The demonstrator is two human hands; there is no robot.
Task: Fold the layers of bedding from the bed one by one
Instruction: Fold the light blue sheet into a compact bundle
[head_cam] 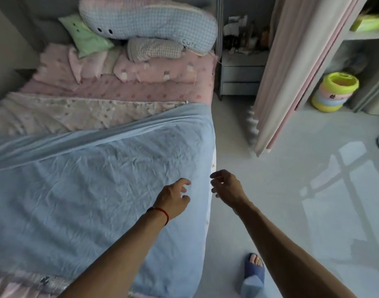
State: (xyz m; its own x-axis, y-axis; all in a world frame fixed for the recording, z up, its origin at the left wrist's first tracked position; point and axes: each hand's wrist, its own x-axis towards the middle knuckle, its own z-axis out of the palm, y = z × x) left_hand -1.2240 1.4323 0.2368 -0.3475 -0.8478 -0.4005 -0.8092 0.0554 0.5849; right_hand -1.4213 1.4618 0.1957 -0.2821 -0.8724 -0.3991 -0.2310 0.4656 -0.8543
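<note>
so from my seat at the feed, both arms are reaching out over the near right corner of the bed. closest to me there's a foot in a blue slipper [254, 268] on the floor beside the bed, just for reference.

left hand [173, 197] hovers over the blue sheet [87, 190], fingers loosely curled and a bit spread, holding nothing as far as i can see. could be brushing the cloth, i can't tell. there's a red string [161, 211] on that wrist. right hand [226, 188] is just off the bed's right side, over the floor, fingers also loosely curled and apart, empty.

the bit that matters: the sheet's right edge [210, 168] runs away from me, near to far, and it passes right between the two hands. so the edge sits just right of the left fingers and just left of the right ones, and the right hand looks a touch nearer to it. my guess is the next grab is on that edge.

further up, the sheet's far border is bunched into a ridge, then a pale quilt [76, 112], pink bedding [124, 91] and pillows [145, 20] at the head.
</note>
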